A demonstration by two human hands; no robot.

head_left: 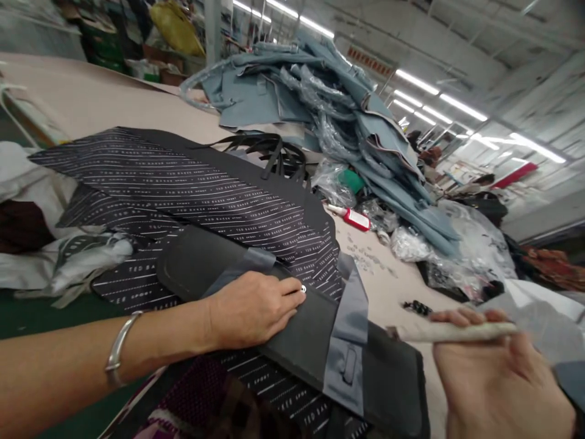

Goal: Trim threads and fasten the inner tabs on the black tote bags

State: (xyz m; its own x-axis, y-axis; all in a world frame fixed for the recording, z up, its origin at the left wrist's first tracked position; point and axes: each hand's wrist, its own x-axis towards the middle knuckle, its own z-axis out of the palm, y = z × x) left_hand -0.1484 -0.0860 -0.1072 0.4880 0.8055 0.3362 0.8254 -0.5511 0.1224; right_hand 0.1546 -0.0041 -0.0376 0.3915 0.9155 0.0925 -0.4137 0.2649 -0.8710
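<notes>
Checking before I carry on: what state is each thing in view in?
Left hand: on the panel, fingertips at the silver piece; firm pinch unclear
Right hand: raised, holding the tool
Pale-handled tool: held clear of the panel
Silver piece: at the left fingertips
Black panel: lying on printed fabric
Printed fabric: spread out
Red bottle: on its side
Blue-grey pieces: heaped
Ceiling lights: lit

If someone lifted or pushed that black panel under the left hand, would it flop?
The black panel would probably hold its shape, since its long edges run fairly straight. It may slide if pushed, as its surface looks smooth. The grey strip across it looks creased, so it's likely floppier.
</notes>
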